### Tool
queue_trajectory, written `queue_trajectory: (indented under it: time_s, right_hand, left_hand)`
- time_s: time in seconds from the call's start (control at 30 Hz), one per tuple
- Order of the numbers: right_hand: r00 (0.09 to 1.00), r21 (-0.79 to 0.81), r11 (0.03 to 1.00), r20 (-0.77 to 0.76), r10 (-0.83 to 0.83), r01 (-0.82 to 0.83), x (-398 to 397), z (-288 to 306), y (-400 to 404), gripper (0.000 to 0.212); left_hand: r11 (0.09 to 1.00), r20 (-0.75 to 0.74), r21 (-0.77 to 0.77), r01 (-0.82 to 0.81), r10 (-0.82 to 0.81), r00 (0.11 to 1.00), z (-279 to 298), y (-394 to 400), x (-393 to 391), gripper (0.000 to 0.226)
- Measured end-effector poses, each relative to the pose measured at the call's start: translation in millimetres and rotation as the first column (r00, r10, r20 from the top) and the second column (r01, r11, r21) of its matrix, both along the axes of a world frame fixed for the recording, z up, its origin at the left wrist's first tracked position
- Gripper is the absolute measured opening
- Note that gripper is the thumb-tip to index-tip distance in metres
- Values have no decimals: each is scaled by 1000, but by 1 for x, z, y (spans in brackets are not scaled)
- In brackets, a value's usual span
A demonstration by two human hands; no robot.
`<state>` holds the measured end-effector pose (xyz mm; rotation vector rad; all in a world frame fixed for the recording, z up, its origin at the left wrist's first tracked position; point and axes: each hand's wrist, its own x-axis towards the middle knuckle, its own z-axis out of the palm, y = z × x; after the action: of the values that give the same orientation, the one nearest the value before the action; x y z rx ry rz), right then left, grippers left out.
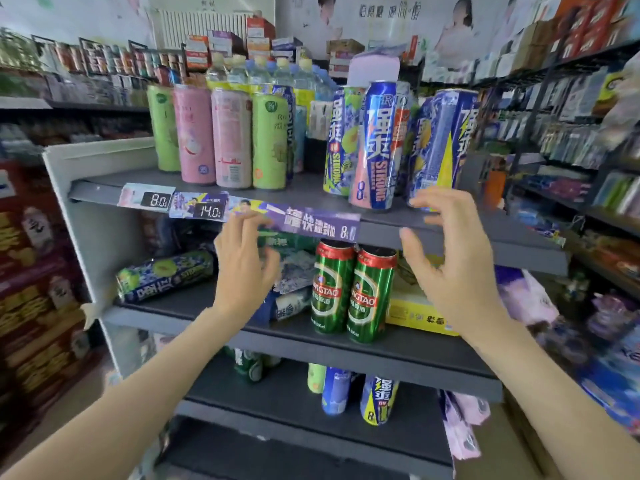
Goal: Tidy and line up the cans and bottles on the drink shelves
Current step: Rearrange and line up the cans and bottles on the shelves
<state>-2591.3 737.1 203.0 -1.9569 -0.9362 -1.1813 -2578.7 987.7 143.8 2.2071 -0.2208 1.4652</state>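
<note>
Upper frame: wall posters (377,15) showing people and printed characters; white radiator (204,24) upper centre-left. Stacked cartons (258,36) in front of it. Upper right: orange-red boxes (588,26) on top of a dark rack (540,109) holding small packaged goods, blurred. Left edge: red printed cartons (31,306) stacked to the floor. Right, mid-height: yellow flat box (415,315). Lower right: purple-pink packets (464,434), hanging.

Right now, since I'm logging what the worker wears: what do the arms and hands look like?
Both forearms are bare, no sleeves in view. The left hand and right hand wear no gloves; no watch or bracelet shows. Blur hides any rings.
</note>
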Motion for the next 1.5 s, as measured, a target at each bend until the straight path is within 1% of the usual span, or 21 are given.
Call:
queue_trajectory:
  time_s: [0.1, 0.17, 0.23, 0.3, 0.37, 0.43, 0.53, 0.6, 0.7, 0.77, 0.83, 0.9, 0.93, 1.03, 1.1, 1.13, 1.2, 1.3, 1.37, 1.5]
  right_hand:
    - [998, -112, 994, -70, 1, -9, 0, -32, 16, 28]
    - [985, -140, 990, -169, -44, 21, 1, -54, 20, 28]
    - [954, -144, 989, -288, -83, 42, 0, -73, 26, 29]
    - [916, -176, 982, -377, -137, 74, -1, -89, 37, 33]
    - [876, -200, 972, -438, -200, 122, -4, -101, 51, 36]
    - [851, -212, 968, -474, -225, 137, -7, -110, 67, 36]
    - [852, -266, 960, -478, -214, 92, -10, -115, 102, 40]
    - [854, -322, 945, -474, -216, 60, -5, -112, 133, 45]
    - [818, -372, 928, -529, -224, 14, 22, -108, 182, 57]
    - [773, -361, 932, -589, -236, 10, 48, -104, 210, 63]
    - [736, -366, 930, -620, -271, 33, 76, -98, 232, 65]
    - [730, -433, 898, -589, -348, 78, 107, -93, 249, 64]
    - [733, -472, 876, -561, -385, 99, 120, -92, 256, 65]
    - [732, -595, 787, -462, -501, 163, 151, -93, 269, 71]
    - [744, -665, 711, -352, -568, 228, 163, -91, 271, 75]
    - [740, -671, 696, -328, -587, 255, 168, -89, 271, 76]
    - [715, -645, 713, -358, -601, 276, 176, -87, 272, 73]
    - [719, -584, 754, -381, -582, 301, 183, -89, 278, 60]
    - [721, -579, 748, -361, -592, 324, 182, -87, 281, 62]
    - [716, -619, 688, -275, -641, 378, 164, -89, 275, 76]
  left_hand:
    - [999, -109, 46, -12, 17, 994, -30, 16, -5, 30]
    - [997, -208, 82, -4, 21, 978, -44, 22, -3, 32]
    - [1000, -374, 19, -16, 22, 927, -55, 34, 4, 39]
    - [994, -531, -85, -61, 7, 847, -66, 50, 9, 47]
    - [990, -586, -123, -72, -13, 811, -73, 64, 12, 53]
    - [993, -596, -87, -74, 7, 803, -77, 77, 11, 55]
    - [991, -571, 32, -127, 122, 812, -79, 106, 12, 54]
    - [983, -525, 127, -134, 181, 831, -83, 131, 13, 54]
    - [940, -456, 301, -160, 289, 842, -87, 166, 19, 59]
    - [911, -480, 371, -182, 356, 802, -82, 181, 23, 61]
    - [901, -580, 387, -193, 401, 709, -80, 191, 26, 63]
    - [886, -624, 413, -212, 444, 643, -83, 199, 30, 67]
    - [870, -615, 446, -211, 469, 634, -85, 202, 30, 71]
    - [837, -567, 517, -180, 492, 660, -92, 208, 27, 74]
    - [840, -566, 517, -164, 479, 671, -95, 213, 25, 74]
    - [837, -556, 520, -170, 483, 677, -96, 216, 24, 74]
    - [834, -536, 519, -188, 489, 688, -97, 221, 25, 75]
    - [839, -524, 495, -228, 497, 692, -99, 222, 27, 75]
    - [815, -494, 522, -252, 530, 690, -103, 220, 29, 77]
    - [797, -347, 530, -290, 516, 783, -119, 225, 37, 78]
